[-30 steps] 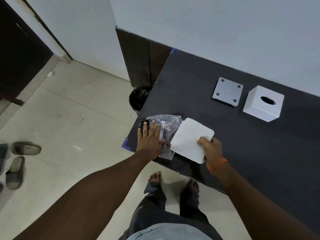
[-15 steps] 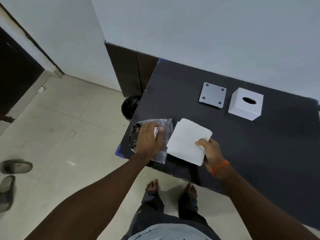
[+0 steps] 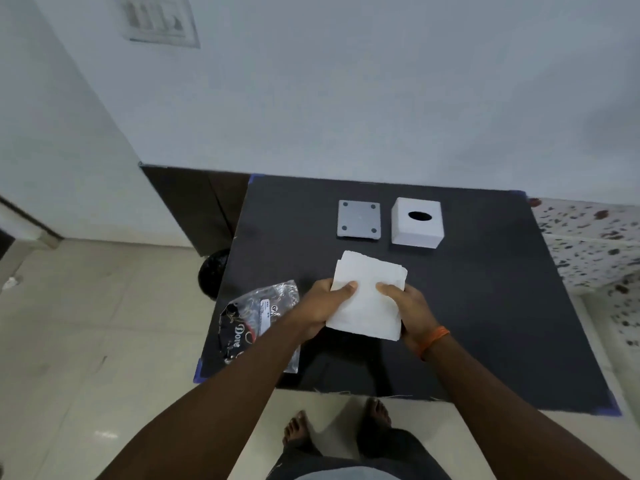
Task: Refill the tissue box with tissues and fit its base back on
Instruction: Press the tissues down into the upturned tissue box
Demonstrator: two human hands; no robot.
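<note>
A white stack of tissues [image 3: 367,292] is held above the black table [image 3: 467,323], near its front middle. My left hand [image 3: 327,306] grips the stack's left edge and my right hand [image 3: 407,306] grips its right edge, thumbs on top. Beyond the stack, at the far side of the table, stands the white cube tissue box [image 3: 417,221] with its oval slot facing up. Its grey square base [image 3: 359,220], with a dark pad at each corner, lies flat just left of the box, apart from it.
An empty clear plastic wrapper [image 3: 256,317] with dark print lies at the table's front left corner. A black bin [image 3: 213,277] sits on the floor left of the table. A speckled cloth [image 3: 588,244] adjoins the right edge. A wall backs the table.
My left hand has left the plastic wrapper and taken the stack's left edge. The stack has moved toward the table's middle. The camera has swung right and up.
</note>
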